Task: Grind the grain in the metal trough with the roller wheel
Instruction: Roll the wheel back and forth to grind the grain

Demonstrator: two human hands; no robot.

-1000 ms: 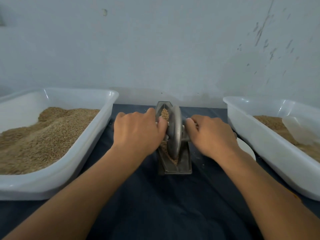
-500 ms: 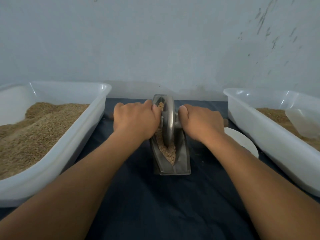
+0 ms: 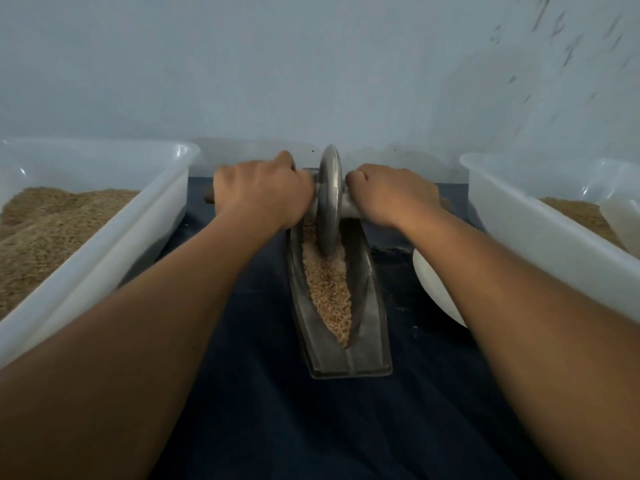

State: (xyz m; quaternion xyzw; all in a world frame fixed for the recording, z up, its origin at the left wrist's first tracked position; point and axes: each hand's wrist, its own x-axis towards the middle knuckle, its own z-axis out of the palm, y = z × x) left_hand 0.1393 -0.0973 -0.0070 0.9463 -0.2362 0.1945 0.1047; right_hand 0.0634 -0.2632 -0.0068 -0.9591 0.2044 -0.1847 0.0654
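Upright roller wheel at 12 o'clock, rim down in the grain near the far end of the metal trough. Left hand clamped round the axle at 11 o'clock, right hand clamped round it at 1 o'clock. White tubs of grain at 9 o'clock and 3 o'clock; dark cloth underneath.
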